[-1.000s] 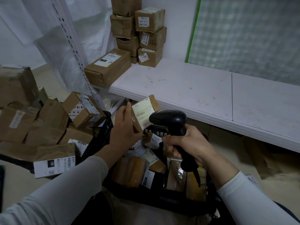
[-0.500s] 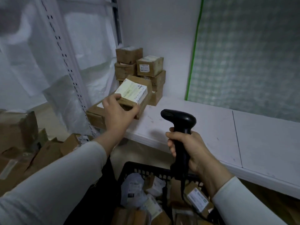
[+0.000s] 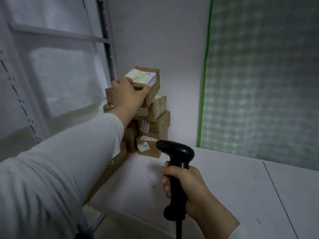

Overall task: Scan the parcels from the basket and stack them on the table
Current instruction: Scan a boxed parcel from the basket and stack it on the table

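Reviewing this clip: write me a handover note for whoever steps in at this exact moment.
Left hand: grips a labelled parcel at the top of the parcel stack; not yet let go.
Right hand: holds the scanner upright over the table, apart from the stack.
Done: several parcels stacked in the table's back corner by the wall.
Left: release this parcel, then scan and stack any parcels left in the basket, which is out of view.

White table (image 3: 215,183); brown parcel stack (image 3: 153,128) at far left corner.
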`<state>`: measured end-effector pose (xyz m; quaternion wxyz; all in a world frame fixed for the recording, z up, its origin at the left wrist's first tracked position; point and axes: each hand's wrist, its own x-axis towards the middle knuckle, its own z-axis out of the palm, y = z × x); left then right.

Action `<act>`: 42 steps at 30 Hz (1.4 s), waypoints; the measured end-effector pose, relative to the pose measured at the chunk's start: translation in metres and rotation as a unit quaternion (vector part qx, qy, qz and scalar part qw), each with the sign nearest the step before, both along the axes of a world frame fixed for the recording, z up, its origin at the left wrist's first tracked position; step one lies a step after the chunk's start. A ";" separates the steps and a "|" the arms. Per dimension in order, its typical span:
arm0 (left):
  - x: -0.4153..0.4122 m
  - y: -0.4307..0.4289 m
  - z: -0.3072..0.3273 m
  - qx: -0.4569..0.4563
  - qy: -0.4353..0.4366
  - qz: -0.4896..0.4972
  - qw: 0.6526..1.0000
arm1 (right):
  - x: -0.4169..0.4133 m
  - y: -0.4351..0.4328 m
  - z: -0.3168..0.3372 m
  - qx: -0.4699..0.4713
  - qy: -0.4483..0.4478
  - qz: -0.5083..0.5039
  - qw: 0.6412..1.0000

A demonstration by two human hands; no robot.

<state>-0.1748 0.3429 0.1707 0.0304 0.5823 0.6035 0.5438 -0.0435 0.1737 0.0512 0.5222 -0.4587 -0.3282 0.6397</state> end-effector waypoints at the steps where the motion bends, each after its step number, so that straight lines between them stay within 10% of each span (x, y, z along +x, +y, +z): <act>1: 0.003 0.012 0.001 -0.008 0.007 0.002 1.000 | -0.001 0.010 -0.001 0.000 -0.001 0.004 1.000; 19: 0.016 0.068 -0.023 -0.092 0.072 -0.051 0.992 | 0.011 0.038 -0.032 -0.012 -0.027 0.025 0.999; 42: -0.020 -0.316 -0.329 -0.457 0.022 -0.146 0.877 | 0.042 -0.207 -0.111 -0.198 -0.174 -0.010 0.965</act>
